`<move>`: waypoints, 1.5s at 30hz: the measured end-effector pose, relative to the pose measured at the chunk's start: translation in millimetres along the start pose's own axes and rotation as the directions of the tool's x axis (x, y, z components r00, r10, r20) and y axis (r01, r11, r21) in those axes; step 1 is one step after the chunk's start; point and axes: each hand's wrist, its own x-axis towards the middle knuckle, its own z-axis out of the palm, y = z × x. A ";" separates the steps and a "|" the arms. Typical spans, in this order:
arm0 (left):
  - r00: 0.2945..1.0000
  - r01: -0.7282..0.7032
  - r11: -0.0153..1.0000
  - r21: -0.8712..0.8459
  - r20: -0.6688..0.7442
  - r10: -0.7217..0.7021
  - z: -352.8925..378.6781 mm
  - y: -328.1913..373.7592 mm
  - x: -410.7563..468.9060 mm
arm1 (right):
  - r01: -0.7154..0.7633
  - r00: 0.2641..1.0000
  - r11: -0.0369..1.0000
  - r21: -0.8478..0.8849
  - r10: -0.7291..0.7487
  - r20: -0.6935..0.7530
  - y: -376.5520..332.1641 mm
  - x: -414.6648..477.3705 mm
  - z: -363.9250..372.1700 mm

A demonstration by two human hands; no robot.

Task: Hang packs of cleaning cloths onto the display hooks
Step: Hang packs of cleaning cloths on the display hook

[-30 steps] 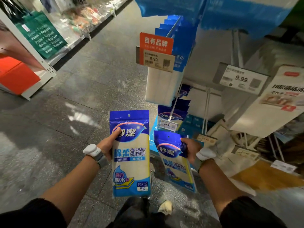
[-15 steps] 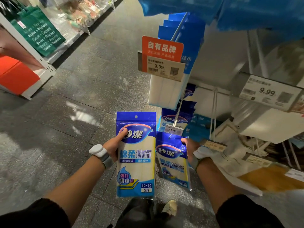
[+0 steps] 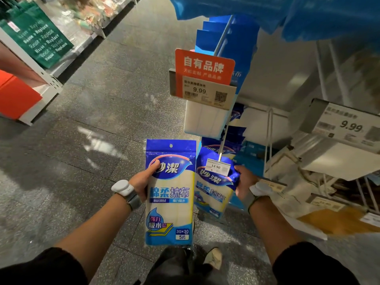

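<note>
My left hand (image 3: 143, 181) grips a blue and cream pack of cleaning cloths (image 3: 170, 194) by its left edge, upright, thumb on the front. My right hand (image 3: 242, 183) holds a second, same-looking pack (image 3: 213, 188) by its crumpled blue top. That top sits right at the tip of a low display hook (image 3: 224, 140) carrying a 14.90 price tag (image 3: 216, 166). More blue packs (image 3: 236, 136) hang further back on that hook. Whether the pack's hole is on the hook is hidden.
An upper hook holds white and blue packs (image 3: 207, 118) behind an orange 9.99 tag (image 3: 203, 76). Another 9.99 tag (image 3: 347, 125) sticks out at right. Blue goods (image 3: 267, 13) hang overhead. The grey aisle floor (image 3: 92, 130) spreads left, with shelving and green bags (image 3: 41, 38) beyond.
Both hands have moved up and toward the display. The right-hand pack has risen to the tip of the low hook, its top now behind the 14.90 tag.
</note>
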 end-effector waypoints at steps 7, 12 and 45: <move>0.999 0.032 0.999 0.037 -0.015 -0.032 2.5 0.6 8.7 | -0.047 0.998 0.992 -0.116 0.042 -0.047 6.2 21.0 -0.9; 1.000 0.019 0.999 0.037 -0.020 -0.018 0.0 -6.3 15.0 | 0.019 0.996 0.997 -0.076 -0.025 -0.082 -3.3 28.5 10.6; 0.998 -0.039 0.925 0.377 -0.039 0.058 91.7 -40.2 53.3 | -0.063 0.998 0.958 -0.279 0.060 -0.020 31.6 -0.5 -18.5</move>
